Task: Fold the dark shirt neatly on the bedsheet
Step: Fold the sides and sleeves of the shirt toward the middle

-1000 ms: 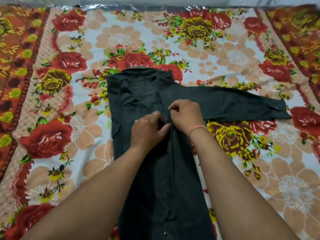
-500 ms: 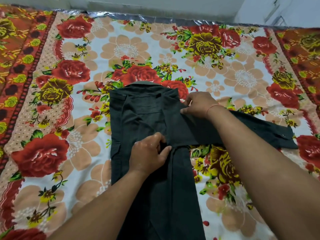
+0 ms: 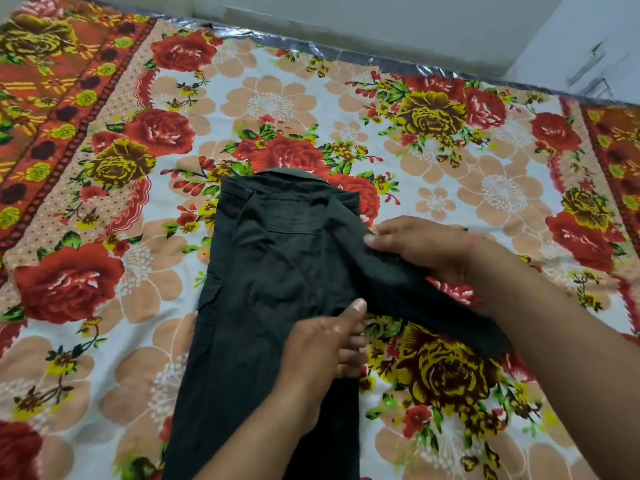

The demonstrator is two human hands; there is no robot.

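The dark shirt (image 3: 270, 278) lies lengthwise on the flowered bedsheet (image 3: 284, 105), collar at the far end, its left side folded in to a narrow strip. Its right sleeve (image 3: 429, 303) slants down to the right, lifted a little off the sheet. My right hand (image 3: 422, 245) grips that sleeve near the shoulder, thumb on top of the cloth. My left hand (image 3: 322, 344) presses flat on the shirt's right edge just below the armpit, thumb pointing up. The sleeve's cuff is hidden behind my right forearm.
The sheet's red and orange border (image 3: 52, 81) runs along the left and the right side. A shiny silver strip (image 3: 346, 53) edges the bed's far end, with a pale wall (image 3: 381, 22) right behind it.
My right hand has taken hold of the sleeve by the shoulder and swung it from lying out sideways to slanting downward. My left hand slid to the shirt's right edge.
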